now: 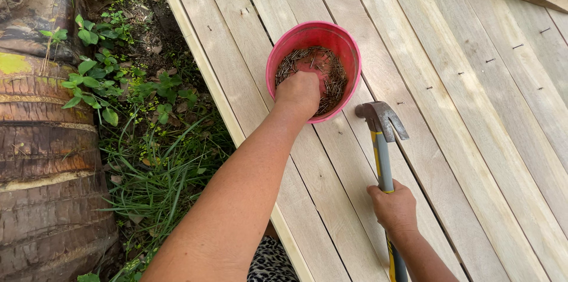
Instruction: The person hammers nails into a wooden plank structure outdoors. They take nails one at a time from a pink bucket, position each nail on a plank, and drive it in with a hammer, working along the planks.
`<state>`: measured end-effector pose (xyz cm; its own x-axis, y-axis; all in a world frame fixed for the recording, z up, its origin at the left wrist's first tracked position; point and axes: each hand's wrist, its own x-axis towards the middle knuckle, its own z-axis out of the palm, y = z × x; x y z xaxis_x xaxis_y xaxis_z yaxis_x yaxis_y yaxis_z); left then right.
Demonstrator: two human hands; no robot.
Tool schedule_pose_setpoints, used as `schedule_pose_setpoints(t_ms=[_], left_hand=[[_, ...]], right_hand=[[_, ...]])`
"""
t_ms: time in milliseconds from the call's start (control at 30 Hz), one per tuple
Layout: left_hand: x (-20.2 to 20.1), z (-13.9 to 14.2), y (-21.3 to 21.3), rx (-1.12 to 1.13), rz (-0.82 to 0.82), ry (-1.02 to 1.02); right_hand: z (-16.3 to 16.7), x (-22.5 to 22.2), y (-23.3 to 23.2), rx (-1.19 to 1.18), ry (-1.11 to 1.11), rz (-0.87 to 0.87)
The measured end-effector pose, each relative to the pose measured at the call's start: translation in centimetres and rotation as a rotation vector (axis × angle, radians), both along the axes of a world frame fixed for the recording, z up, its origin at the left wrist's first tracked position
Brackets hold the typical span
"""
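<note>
Pink bowl (313, 36) of nails (328, 75), centre on plank decking (473, 110): left hand (299, 94) reaching in, fingers curling shut, grasp hidden. Right hand (393, 206) gripping claw hammer (383, 140), head resting on boards. Some nails already standing proud far right; more nailing remaining.

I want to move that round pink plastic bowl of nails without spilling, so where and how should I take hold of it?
Probably grip the round pink plastic bowl by its bare right rim, coming from the right: the left hand is inside at the near edge, and the claw hammer in the right hand lies close by. Keep it level, since the thin loose nails pile up the wall.
</note>
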<state>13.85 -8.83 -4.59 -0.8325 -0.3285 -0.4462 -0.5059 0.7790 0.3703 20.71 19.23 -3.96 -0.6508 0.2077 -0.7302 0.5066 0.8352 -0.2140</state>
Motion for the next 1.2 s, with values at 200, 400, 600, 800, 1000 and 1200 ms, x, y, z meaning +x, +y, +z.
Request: schedule_pose_setpoints(t_ms=[200,400,600,800,1000,1200], left_hand=[[0.3,0.9,-0.7,0.113,-0.027,0.016],[-1.2,1.4,1.1,0.058,-0.104,0.203],[-2.4,1.0,2.7,-0.103,-0.213,0.182],[-2.1,0.7,2.4,-0.068,-0.238,0.266],[-0.1,1.3,1.2,0.060,-0.092,0.379],[4.2,0.9,0.9,-0.002,-0.082,0.605]], right_hand=[[-0.2,0.0,0.2,-0.012,0.019,0.008],[-0.5,-0.1,0.6,-0.030,0.041,-0.010],[-0.7,-0.2,1.0,-0.045,0.051,-0.023],[-0.8,-0.4,1.0,-0.017,0.050,0.005],[-0.8,-0.3,0.9,-0.002,0.014,-0.013],[-0.9,0.0,1.0,0.004,0.042,0.029]])
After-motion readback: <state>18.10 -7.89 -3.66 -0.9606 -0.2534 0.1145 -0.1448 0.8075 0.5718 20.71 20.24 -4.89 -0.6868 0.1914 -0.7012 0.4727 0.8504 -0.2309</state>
